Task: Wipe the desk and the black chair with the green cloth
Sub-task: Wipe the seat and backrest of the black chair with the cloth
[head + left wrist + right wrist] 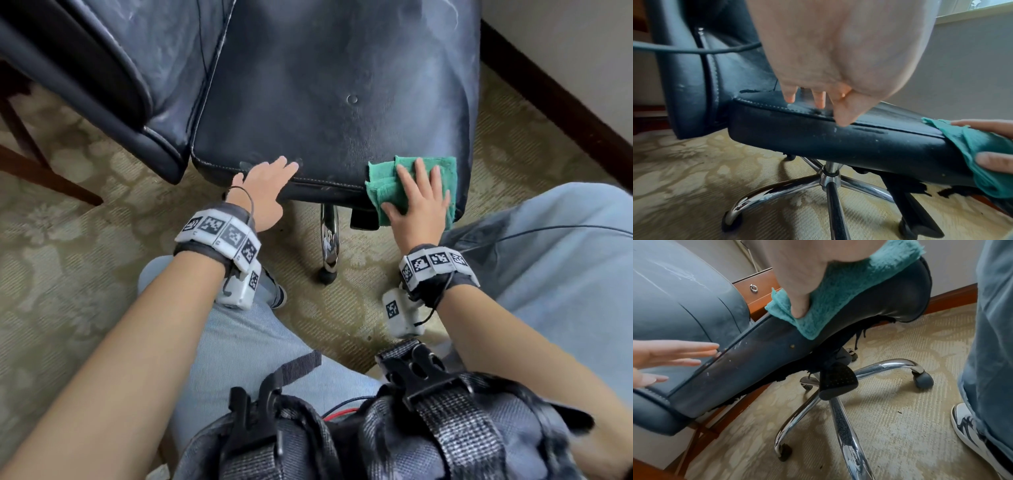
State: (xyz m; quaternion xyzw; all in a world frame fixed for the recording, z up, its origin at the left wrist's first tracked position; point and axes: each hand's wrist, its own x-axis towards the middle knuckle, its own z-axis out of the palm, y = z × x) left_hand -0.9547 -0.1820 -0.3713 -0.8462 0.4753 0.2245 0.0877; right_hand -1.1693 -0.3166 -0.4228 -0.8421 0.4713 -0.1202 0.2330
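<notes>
On the near right corner of the black chair [335,102] seat, my right hand [419,202] presses the green cloth [383,186] flat, fingers spread straight, thumb on the part draped over the front edge. That cloth is fluffy, folded in layers. Left of it, my left hand [265,186] rests open on the stitched front edge, holding nothing. Scuffed, dusty leather shows pale streaks and specks. Patterned carpet [68,240] lies open around the chrome base [838,402]. Wristbands [219,234] carry square coded markers, no readable words.
</notes>
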